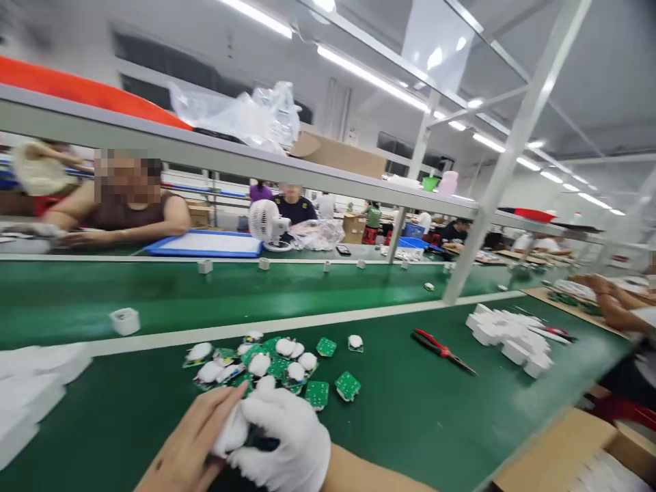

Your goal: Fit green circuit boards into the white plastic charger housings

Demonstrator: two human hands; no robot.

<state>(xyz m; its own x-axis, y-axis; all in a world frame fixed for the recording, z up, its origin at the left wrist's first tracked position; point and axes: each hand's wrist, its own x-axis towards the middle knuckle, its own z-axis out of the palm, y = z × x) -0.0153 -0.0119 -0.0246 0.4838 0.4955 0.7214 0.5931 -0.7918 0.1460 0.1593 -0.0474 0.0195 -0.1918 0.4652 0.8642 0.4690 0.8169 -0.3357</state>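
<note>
My left hand (pixel 192 437), bare, is closed along one side of a white plastic housing (pixel 229 436) at the bottom of the view. From the other side my right hand (pixel 290 434), in a white glove, grips the same housing with bent fingers. The fingers cover much of the part, so its inside is hidden. Just beyond my hands lies a loose pile of small green circuit boards (pixel 317 394), several with round white pieces (pixel 259 364) on top. A few boards lie apart to the right of the pile.
Red-handled pliers (pixel 441 350) lie to the right, near a heap of white housings (pixel 510 336). More white housings (pixel 31 396) stack at the left edge. A conveyor belt (pixel 169 294) carries spaced white parts. A cardboard box (pixel 558 454) stands lower right; co-workers sit opposite and right.
</note>
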